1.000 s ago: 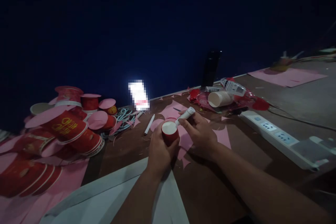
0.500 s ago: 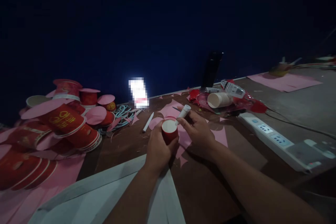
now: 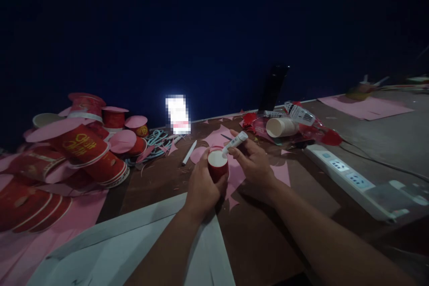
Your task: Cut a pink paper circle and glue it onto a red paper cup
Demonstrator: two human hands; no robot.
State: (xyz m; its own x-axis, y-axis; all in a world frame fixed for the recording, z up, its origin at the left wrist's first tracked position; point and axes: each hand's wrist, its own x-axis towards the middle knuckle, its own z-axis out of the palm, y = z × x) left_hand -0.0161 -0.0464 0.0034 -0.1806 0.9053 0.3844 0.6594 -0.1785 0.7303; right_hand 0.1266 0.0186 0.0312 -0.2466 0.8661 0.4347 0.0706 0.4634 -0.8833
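My left hand (image 3: 201, 187) is wrapped round a small red paper cup (image 3: 217, 166) held upright above the brown table, its white inside showing. My right hand (image 3: 256, 167) pinches a white glue tube (image 3: 234, 142), tilted so that its tip touches the cup's rim on the right side. Pink paper scraps (image 3: 281, 173) lie on the table under and beside both hands.
A heap of red paper cups with pink paper discs (image 3: 77, 152) fills the left. Scissors (image 3: 157, 139) and a white pen (image 3: 189, 153) lie behind the cup. A lying stack of cups in wrap (image 3: 284, 126), a white power strip (image 3: 348, 174) and a pink sheet (image 3: 365, 107) are right. White paper (image 3: 134, 250) lies near.
The glue tube's tip lifted off the cup rim half a second ago and is now back on it. The cup stayed in my left hand, almost in place.
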